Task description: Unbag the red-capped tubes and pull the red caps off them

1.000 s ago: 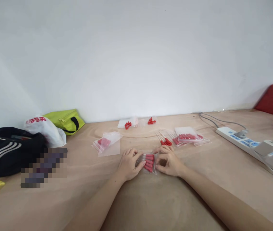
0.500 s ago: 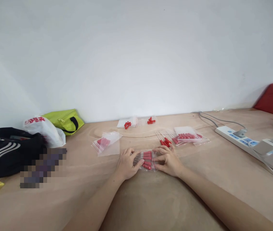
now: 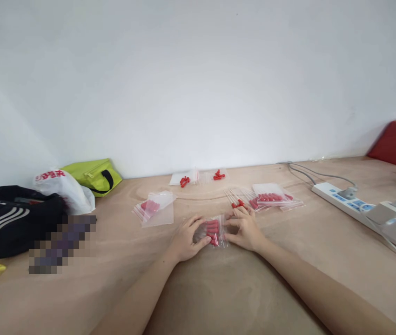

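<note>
A small clear zip bag of red pieces [image 3: 214, 231] lies on the wooden table [image 3: 218, 288] between my two hands. My left hand [image 3: 185, 239] curls its fingers round the bag's left side, thumb against its lower edge. On the bag's right edge my right hand [image 3: 244, 229] pinches with its fingertips. Just behind my right hand lie loose clear bags with red pieces [image 3: 236, 201] and a stack of filled bags [image 3: 272, 197].
Another filled bag [image 3: 154, 208] lies to the left. Two small heaps of red pieces [image 3: 184, 181] sit by the wall. A black striped bag [image 3: 12, 218], a white plastic bag [image 3: 63, 188] and a green pouch [image 3: 93, 174] stand far left. A power strip [image 3: 365, 207] lies right.
My left hand has gone from lying flat on the bag to curling round its left side, and the bag has lifted slightly at that end. Both hands have stayed in place.
</note>
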Action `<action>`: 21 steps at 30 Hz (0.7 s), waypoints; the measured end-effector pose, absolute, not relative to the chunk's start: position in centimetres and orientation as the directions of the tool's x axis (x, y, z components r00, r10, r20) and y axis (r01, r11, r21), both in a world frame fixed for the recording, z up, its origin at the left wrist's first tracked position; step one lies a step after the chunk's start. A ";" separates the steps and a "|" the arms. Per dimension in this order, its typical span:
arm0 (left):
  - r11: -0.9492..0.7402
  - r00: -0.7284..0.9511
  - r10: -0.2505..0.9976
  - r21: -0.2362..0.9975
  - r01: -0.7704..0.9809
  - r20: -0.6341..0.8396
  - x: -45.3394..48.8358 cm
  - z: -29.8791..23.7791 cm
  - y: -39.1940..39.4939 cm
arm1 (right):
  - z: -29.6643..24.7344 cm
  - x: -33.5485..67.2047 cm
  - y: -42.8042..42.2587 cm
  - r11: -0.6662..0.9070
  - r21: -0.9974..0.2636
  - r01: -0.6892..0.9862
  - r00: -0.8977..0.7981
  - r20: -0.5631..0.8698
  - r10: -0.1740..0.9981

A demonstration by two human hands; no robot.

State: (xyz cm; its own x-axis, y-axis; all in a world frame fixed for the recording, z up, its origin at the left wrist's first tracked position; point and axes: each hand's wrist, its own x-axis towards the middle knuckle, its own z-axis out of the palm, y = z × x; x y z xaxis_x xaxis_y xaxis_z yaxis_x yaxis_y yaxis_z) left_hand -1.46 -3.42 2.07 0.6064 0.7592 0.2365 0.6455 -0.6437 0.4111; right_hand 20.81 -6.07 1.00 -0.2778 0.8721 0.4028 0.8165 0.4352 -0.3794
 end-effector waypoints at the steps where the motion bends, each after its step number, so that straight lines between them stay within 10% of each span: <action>1: -0.639 0.602 0.763 0.414 0.649 0.235 -1.5 2.1 -3.4 | 1.0 20.7 -6.0 0.429 -0.408 0.806 -0.263 0.402 0.877; 10: -0.600 0.535 0.799 0.419 0.681 0.276 -1.0 1.6 -3.0 | 1.0 19.5 -5.2 0.404 -0.670 0.622 -0.299 0.274 0.914; 21: -0.603 0.526 0.797 0.423 0.676 0.296 -1.0 1.4 -3.0 | 2.1 17.7 -5.6 0.358 -0.620 0.698 -0.240 0.269 0.933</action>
State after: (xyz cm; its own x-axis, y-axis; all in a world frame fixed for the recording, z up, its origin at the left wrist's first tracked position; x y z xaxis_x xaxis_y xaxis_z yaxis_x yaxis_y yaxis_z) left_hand -0.96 -2.98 1.39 0.5259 0.7974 0.2960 0.6765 -0.6030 0.4227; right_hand 17.73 -5.62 2.08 -0.2405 0.9328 0.2685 0.6975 0.3584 -0.6205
